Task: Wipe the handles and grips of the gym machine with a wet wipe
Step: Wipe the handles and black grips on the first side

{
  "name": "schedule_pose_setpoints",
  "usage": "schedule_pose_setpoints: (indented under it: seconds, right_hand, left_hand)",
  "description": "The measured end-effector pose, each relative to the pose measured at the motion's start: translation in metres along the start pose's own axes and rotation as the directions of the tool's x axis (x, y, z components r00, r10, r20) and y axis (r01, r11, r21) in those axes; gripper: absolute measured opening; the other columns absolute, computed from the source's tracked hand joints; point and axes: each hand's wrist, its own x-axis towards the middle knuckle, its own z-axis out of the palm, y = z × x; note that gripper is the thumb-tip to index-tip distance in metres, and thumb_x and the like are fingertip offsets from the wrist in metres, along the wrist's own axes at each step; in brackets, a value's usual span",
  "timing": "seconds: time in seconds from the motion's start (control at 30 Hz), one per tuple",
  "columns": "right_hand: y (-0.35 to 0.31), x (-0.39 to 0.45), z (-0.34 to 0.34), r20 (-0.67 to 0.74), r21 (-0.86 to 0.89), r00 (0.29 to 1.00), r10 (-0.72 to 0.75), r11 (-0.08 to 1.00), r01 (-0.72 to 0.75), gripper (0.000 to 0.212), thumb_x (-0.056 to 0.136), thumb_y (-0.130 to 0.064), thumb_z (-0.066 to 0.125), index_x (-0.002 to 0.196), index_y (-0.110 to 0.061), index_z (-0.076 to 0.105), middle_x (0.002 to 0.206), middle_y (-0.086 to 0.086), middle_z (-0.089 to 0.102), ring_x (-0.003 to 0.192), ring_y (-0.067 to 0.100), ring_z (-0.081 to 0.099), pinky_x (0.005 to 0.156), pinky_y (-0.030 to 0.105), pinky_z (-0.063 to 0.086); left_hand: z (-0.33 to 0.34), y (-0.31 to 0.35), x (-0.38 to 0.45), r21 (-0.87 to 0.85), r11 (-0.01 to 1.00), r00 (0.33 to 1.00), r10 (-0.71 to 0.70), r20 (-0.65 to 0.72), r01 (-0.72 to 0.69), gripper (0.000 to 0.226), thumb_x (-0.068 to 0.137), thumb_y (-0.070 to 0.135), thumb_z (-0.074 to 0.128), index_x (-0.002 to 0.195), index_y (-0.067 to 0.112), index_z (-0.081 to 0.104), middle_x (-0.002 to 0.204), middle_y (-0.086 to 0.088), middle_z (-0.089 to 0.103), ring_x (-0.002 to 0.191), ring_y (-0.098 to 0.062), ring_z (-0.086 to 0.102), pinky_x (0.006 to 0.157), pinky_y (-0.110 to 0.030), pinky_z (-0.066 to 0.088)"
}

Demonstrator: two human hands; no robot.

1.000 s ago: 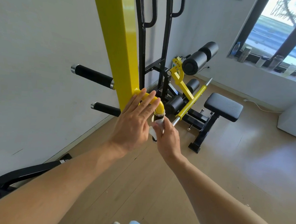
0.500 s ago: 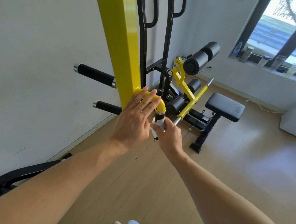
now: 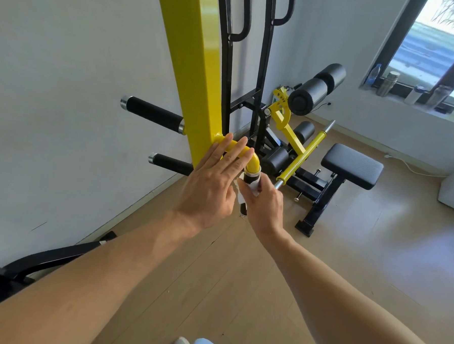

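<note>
A yellow upright post (image 3: 197, 73) of the gym machine carries a bent yellow handle bar (image 3: 254, 164) that ends in a black grip (image 3: 249, 179) pointing down. My right hand (image 3: 265, 205) is closed around that grip with a white wet wipe (image 3: 239, 192) wrapped on it. My left hand (image 3: 214, 183) lies flat, fingers spread, on the yellow bar beside the post. The lower end of the grip shows below my fingers.
Two black padded pegs (image 3: 152, 112) (image 3: 172, 163) stick out left of the post toward the white wall. A black bench seat (image 3: 352, 165), foam rollers (image 3: 315, 89) and a yellow lever bar (image 3: 301, 156) stand behind. Bottles (image 3: 385, 83) line the window sill. A black frame part (image 3: 45, 259) lies lower left.
My right hand has shifted slightly on the grip with the wipe. My left hand stays on the yellow bar.
</note>
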Motion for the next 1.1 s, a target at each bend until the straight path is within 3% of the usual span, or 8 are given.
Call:
schedule_pose_setpoints:
  seconds: [0.1, 0.27, 0.4, 0.47, 0.67, 0.87, 1.03, 1.1]
  right_hand:
    - [-0.001, 0.002, 0.001, -0.034, 0.050, 0.999, -0.009, 0.999, 0.011, 0.021, 0.092, -0.041, 0.066, 0.099, -0.022, 0.060, 0.078, -0.011, 0.061, 0.070, 0.016, 0.060, 0.060, 0.029, 0.049]
    - [0.030, -0.022, 0.007, 0.151, -0.079, 0.982, 0.116, 0.991, -0.105, 0.019, 0.091, -0.038, 0.068, 0.095, -0.021, 0.059, 0.078, -0.008, 0.061, 0.071, 0.018, 0.059, 0.066, 0.043, 0.054]
    - [-0.004, 0.001, -0.002, -0.062, 0.074, 0.998, -0.012, 0.997, 0.017, 0.020, 0.091, -0.042, 0.067, 0.096, -0.023, 0.063, 0.072, -0.009, 0.062, 0.064, 0.017, 0.061, 0.055, 0.033, 0.050]
    - [-0.011, 0.010, -0.002, -0.111, 0.107, 0.993, -0.038, 0.993, 0.050, 0.024, 0.091, -0.043, 0.066, 0.090, -0.019, 0.062, 0.070, -0.005, 0.062, 0.062, 0.019, 0.060, 0.054, 0.037, 0.050]
    - [0.026, -0.010, 0.014, 0.120, -0.058, 0.988, 0.101, 0.994, -0.095, 0.024, 0.093, -0.041, 0.065, 0.089, -0.022, 0.051, 0.078, -0.004, 0.060, 0.069, 0.020, 0.057, 0.060, 0.040, 0.051]
    - [-0.003, 0.007, 0.005, 0.001, 0.033, 1.000, -0.013, 0.999, 0.013, 0.025, 0.094, -0.039, 0.064, 0.097, -0.017, 0.053, 0.081, -0.005, 0.058, 0.070, 0.016, 0.054, 0.058, 0.027, 0.045]
    - [0.025, -0.016, 0.013, 0.228, -0.133, 0.966, 0.120, 0.987, -0.091, 0.022, 0.095, -0.031, 0.062, 0.105, -0.016, 0.049, 0.091, 0.002, 0.062, 0.082, 0.024, 0.061, 0.068, 0.040, 0.052]
    - [0.026, -0.017, 0.012, 0.208, -0.135, 0.971, 0.119, 0.986, -0.092, 0.021, 0.095, -0.031, 0.063, 0.102, -0.016, 0.050, 0.090, 0.001, 0.062, 0.082, 0.024, 0.062, 0.066, 0.038, 0.052]
  left_hand:
    - [0.001, 0.001, 0.000, -0.019, 1.000, 1.000, -0.003, -0.011, 0.003, 0.075, 0.087, 0.005, 0.055, 0.157, 0.013, 0.029, 0.166, -0.005, 0.025, 0.156, -0.027, 0.013, 0.124, -0.051, 0.020]
    - [0.001, 0.001, 0.000, -0.016, 1.000, 1.000, 0.001, -0.015, -0.001, 0.078, 0.084, 0.004, 0.057, 0.157, 0.013, 0.029, 0.166, -0.005, 0.025, 0.156, -0.026, 0.012, 0.125, -0.049, 0.018]
    - [0.000, 0.001, 0.000, -0.037, 0.999, 1.000, -0.001, -0.024, 0.000, 0.073, 0.088, 0.004, 0.056, 0.156, 0.012, 0.031, 0.166, -0.006, 0.026, 0.156, -0.027, 0.013, 0.124, -0.050, 0.020]
    - [0.002, 0.002, 0.000, -0.039, 0.999, 0.999, -0.007, -0.038, 0.005, 0.072, 0.088, 0.004, 0.057, 0.156, 0.012, 0.032, 0.165, -0.006, 0.027, 0.156, -0.027, 0.013, 0.125, -0.050, 0.020]
    - [0.003, -0.001, 0.002, -0.015, 1.000, 1.000, 0.006, -0.029, -0.006, 0.078, 0.085, 0.005, 0.060, 0.156, 0.013, 0.031, 0.166, -0.005, 0.025, 0.156, -0.026, 0.012, 0.126, -0.049, 0.017]
    - [0.004, 0.002, -0.001, -0.037, 0.999, 0.999, -0.004, -0.037, 0.002, 0.076, 0.086, 0.005, 0.061, 0.156, 0.012, 0.032, 0.165, -0.006, 0.027, 0.156, -0.028, 0.014, 0.124, -0.052, 0.020]
    - [0.002, 0.001, -0.001, -0.027, 1.000, 1.000, 0.000, -0.028, -0.001, 0.079, 0.084, 0.006, 0.063, 0.156, 0.012, 0.031, 0.166, -0.005, 0.025, 0.156, -0.027, 0.012, 0.125, -0.050, 0.018]
    - [0.001, 0.001, -0.001, -0.021, 1.000, 1.000, 0.003, -0.017, -0.003, 0.080, 0.084, 0.008, 0.063, 0.157, 0.013, 0.030, 0.166, -0.005, 0.024, 0.156, -0.027, 0.011, 0.125, -0.050, 0.018]
